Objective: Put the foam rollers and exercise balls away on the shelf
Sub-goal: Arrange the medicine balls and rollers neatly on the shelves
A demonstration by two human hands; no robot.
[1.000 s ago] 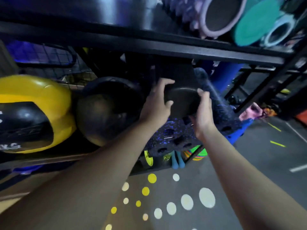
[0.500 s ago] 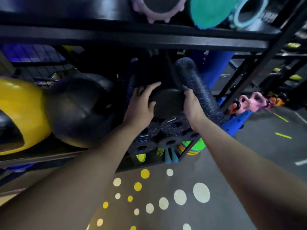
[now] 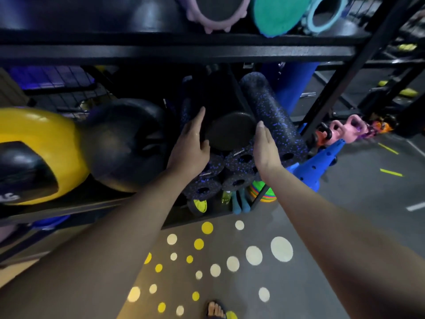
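Observation:
A plain black foam roller [image 3: 230, 131] lies end-on atop a stack of black rollers speckled blue [image 3: 236, 178] on the middle shelf. My left hand [image 3: 192, 143] rests flat against the roller's left side, thumb on its end face. My right hand [image 3: 264, 148] is at its right edge with straight fingers, beside a long speckled roller [image 3: 271, 113]. Left of the stack sit a black exercise ball [image 3: 125, 146] and a yellow-and-black ball [image 3: 34, 155]. On the upper shelf [image 3: 174, 51] lie a purple knobbed roller [image 3: 216, 12], a teal roller [image 3: 276, 14] and a light-blue roller [image 3: 325, 16].
A black slanted shelf post [image 3: 345, 77] stands to the right. Blue cones [image 3: 319, 162] and pink kettlebells [image 3: 345, 131] sit on the floor at right. Coloured discs [image 3: 262, 192] lie under the shelf. The grey floor carries yellow and white dots [image 3: 253, 255]. My sandalled foot [image 3: 216, 310] shows at the bottom.
Both hands have loosened from gripping the black roller's end to lying flat at its sides. The roller sits deeper in the shelf on the stack. The view has tilted downward.

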